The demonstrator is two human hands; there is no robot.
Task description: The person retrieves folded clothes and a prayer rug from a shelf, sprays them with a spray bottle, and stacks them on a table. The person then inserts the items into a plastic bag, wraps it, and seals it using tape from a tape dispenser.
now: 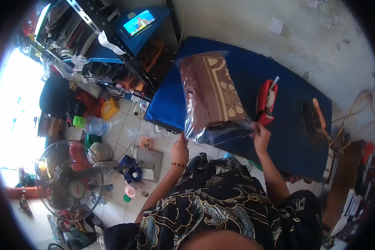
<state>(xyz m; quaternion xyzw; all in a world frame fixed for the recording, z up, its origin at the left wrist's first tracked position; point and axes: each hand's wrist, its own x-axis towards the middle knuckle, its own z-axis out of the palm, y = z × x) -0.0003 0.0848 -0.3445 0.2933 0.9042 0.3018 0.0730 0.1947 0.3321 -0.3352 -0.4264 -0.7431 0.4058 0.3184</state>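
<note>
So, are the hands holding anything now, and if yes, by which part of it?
Yes, the bag: the left hand pinches its near left corner, and the right hand its near right corner.

Fan badge [76, 190] txt too sm. to read; shirt [221, 208] cut off @ btm.

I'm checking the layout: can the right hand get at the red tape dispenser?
Probably yes: the tape dispenser lies just beyond the right hand, with nothing obvious between them. That hand pinches the edge of the plastic bag, though, so it may need to let go first.
</note>
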